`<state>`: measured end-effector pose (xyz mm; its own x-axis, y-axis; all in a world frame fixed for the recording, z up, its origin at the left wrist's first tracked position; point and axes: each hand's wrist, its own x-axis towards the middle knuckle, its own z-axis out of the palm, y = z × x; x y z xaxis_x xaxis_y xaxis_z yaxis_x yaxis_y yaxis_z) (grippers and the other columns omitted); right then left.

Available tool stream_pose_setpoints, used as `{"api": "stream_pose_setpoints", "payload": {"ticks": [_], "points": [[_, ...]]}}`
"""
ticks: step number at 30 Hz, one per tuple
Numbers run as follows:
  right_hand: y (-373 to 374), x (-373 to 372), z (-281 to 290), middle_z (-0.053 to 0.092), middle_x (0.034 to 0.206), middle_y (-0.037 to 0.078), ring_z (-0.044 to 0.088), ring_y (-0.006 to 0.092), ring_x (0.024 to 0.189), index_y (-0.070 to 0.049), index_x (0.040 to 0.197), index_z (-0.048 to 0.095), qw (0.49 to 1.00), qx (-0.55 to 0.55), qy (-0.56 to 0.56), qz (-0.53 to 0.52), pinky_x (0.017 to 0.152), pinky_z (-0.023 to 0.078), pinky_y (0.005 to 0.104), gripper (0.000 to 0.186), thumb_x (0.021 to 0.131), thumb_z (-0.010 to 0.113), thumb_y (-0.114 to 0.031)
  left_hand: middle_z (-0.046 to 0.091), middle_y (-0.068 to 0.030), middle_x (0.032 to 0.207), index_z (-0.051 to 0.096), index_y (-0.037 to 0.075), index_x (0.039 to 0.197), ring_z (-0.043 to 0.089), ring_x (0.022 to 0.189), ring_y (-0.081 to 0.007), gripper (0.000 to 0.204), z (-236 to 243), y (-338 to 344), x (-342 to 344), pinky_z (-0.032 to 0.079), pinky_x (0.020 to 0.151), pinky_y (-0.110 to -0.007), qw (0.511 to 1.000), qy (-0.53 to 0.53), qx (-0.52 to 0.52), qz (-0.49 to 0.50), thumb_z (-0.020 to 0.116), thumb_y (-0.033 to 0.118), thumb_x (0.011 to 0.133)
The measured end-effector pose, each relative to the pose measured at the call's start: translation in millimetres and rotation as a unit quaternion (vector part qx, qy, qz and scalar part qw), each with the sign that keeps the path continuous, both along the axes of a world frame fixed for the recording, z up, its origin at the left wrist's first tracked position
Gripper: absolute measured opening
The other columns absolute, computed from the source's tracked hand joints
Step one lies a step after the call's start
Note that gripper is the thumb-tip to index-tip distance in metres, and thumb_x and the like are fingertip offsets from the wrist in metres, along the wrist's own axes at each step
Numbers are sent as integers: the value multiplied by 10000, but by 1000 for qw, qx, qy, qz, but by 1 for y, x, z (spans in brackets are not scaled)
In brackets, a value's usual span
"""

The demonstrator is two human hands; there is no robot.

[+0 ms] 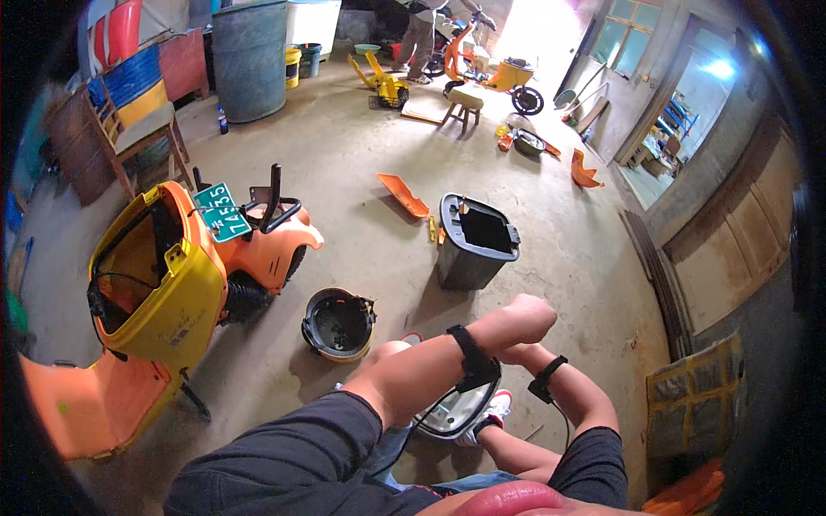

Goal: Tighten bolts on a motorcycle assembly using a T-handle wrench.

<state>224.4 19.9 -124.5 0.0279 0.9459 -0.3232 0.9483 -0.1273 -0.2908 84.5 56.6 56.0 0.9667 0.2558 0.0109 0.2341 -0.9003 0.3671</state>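
My left hand [527,318] is raised in front of me, curled into a fist, with its back and wrist toward the view; whatever its fingers may hold is hidden. Close behind and below it is my right hand [516,353], mostly covered by the left, so its fingers do not show. Each wrist wears a black strap with a cable. Below the hands, between my legs, lies a pale oval part with a dark rim [449,414], partly covered by my left forearm. A black open-topped bin-shaped box [475,262] stands just beyond the hands.
An orange-yellow scooter [185,301] stands at left, beside a helmet [325,351] lying open side up. Orange panels [403,196] lie on the floor. Farther off are a stool [465,101], another orange scooter [508,76] and a standing person [420,39]. A taped carton [695,413] is at right.
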Motion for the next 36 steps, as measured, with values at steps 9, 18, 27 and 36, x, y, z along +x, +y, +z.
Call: {"api": "stream_pose_setpoints", "payload": {"ticks": [9, 18, 27, 36], "points": [[-2, -1, -16, 550, 1182, 171, 495, 266, 1131, -69, 1169, 540, 996, 68, -20, -62, 906, 402, 408, 471, 813, 620, -368, 676, -129, 885, 700, 61, 842, 662, 828, -279, 158, -1, -4, 2, 530, 691, -370, 1000, -15, -1, 9, 625, 106, 710], [-1, -10, -36, 557, 1173, 174, 508, 270, 1121, -71, 1163, 547, 951, 239, 61, -187, 894, 415, 412, 469, 810, 622, -370, 677, -132, 868, 703, 66, 833, 664, 806, -281, 155, -7, -6, 12, 532, 677, -375, 1000, -25, 4, -10, 621, 112, 710], [4, -12, -46, 565, 1164, 177, 520, 274, 1110, -73, 1156, 554, 859, 432, 150, -232, 883, 427, 416, 467, 806, 624, -373, 659, -161, 773, 691, 54, 760, 652, 746, -333, 171, -6, 12, 11, 527, 648, -426, 998, -47, -4, 32, 557, 157, 733], [-14, -36, -46, 621, 596, 110, 636, 287, 550, -135, 591, 619, 913, 320, -226, -113, 496, 502, 400, 171, 724, 531, -197, 648, -187, 807, 666, 55, 848, 639, 755, -343, 257, -14, 30, 21, 509, 695, -431, 998, -25, 56, -2, 536, 273, 807]]}}
